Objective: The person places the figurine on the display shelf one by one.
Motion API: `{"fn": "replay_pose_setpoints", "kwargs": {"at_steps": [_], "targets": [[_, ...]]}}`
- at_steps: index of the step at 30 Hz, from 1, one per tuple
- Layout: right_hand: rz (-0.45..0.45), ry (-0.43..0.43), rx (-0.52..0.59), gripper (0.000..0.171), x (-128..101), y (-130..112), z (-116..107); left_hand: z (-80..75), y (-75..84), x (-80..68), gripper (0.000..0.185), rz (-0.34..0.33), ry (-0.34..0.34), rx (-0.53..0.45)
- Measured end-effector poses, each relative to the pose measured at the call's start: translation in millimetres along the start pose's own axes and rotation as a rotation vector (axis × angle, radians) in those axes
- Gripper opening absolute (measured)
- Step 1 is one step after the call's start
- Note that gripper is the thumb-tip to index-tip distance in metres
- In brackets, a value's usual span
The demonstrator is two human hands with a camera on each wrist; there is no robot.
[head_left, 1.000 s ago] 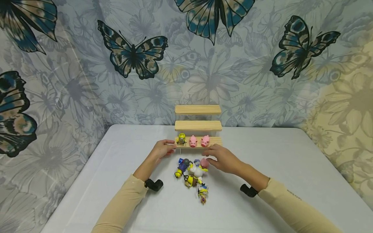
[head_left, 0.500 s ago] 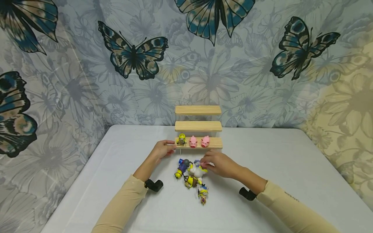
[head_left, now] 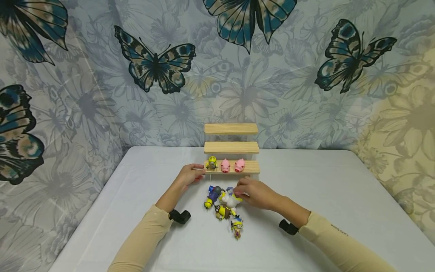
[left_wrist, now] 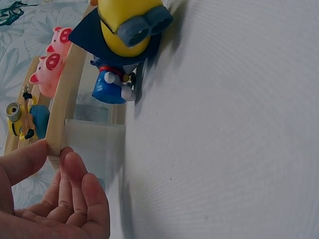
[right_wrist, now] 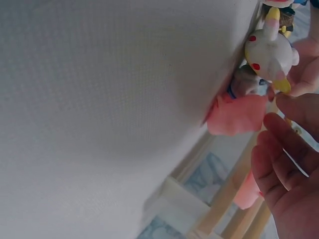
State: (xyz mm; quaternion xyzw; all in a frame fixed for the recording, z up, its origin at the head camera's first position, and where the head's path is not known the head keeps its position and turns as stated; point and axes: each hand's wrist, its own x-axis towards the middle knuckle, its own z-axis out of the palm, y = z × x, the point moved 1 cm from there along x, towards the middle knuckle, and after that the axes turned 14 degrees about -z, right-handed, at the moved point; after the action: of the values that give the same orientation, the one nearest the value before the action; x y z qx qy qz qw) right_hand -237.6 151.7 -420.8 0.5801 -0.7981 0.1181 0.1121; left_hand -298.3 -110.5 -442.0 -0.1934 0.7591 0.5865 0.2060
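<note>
My left hand pinches the left end of the lowest board of a three-tier wooden display stand, thumb on top and fingers beneath. A minion figure with a small guitar and two pink toy pigs stand on that board. Just below the stand, my right hand has its thumb and fingertips at one end of another pink toy, pinching it; the hand mostly covers this toy in the head view. A white figure with yellow tips lies against those fingers.
A caped minion, a brown-and-yellow minion and a minion with a blue-and-white headpiece lie on the white table. The stand's middle board and top board rise behind, near the butterfly-patterned wall covering.
My right hand has moved slightly left and down from the shelf's front edge, and its fingers have closed on the pink toy in the pile. The left hand keeps its place on the board.
</note>
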Motion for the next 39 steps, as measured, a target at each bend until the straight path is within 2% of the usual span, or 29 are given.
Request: {"fn": "replay_pose_setpoints", "kwargs": {"at_steps": [5,10,17,22,26,35,39], "targets": [[-0.008,0.015,-0.016,0.010,-1.2,1.5,-0.1,0.0,0.5,0.1,0.036,-0.001,0.001,-0.003],[0.038,0.034,-0.024,0.009,-1.9,4.5,-0.7,-0.3,0.9,0.4,0.037,-0.005,0.000,0.001],[0.152,0.021,-0.130,0.015,0.9,9.6,-1.5,-0.1,0.4,0.0,0.036,0.008,0.000,-0.010],[0.271,-0.055,-0.210,0.023,4.2,11.1,-1.0,0.8,-0.4,0.3,0.035,0.022,-0.010,-0.024],[0.329,-0.091,-0.278,0.028,6.0,12.2,1.4,1.2,-0.9,0.3,0.035,0.014,-0.010,-0.022],[0.357,-0.102,-0.440,0.031,13.7,12.1,8.1,0.5,-0.8,1.2,0.036,0.019,-0.005,-0.015],[0.362,-0.099,-0.457,0.026,15.0,13.0,11.1,-0.2,-0.8,1.1,0.036,0.025,-0.011,-0.015]]}}
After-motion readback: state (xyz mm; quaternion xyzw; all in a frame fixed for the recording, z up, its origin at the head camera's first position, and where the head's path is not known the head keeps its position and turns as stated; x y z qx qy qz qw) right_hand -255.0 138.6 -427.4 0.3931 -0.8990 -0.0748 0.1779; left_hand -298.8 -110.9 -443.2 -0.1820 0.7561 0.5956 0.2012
